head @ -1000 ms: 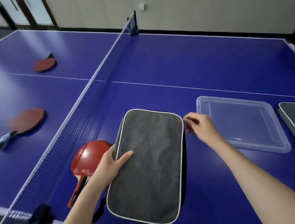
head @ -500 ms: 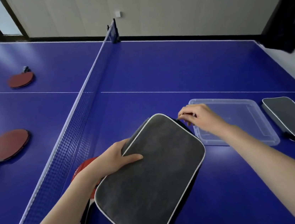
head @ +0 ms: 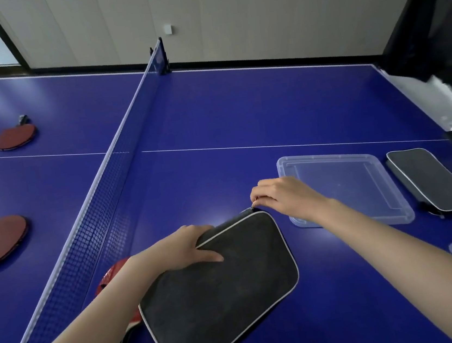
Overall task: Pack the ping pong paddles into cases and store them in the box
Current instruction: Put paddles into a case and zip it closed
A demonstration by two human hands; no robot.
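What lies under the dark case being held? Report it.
A red paddle shows at the left edge of the dark case; the case and the left forearm cover most of it. Anything else beneath is hidden.

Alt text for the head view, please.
The left hand grips a dark grey paddle case on the blue table while the right hand pinches its far corner. A red paddle lies partly beneath it; a clear tray sits to the right.
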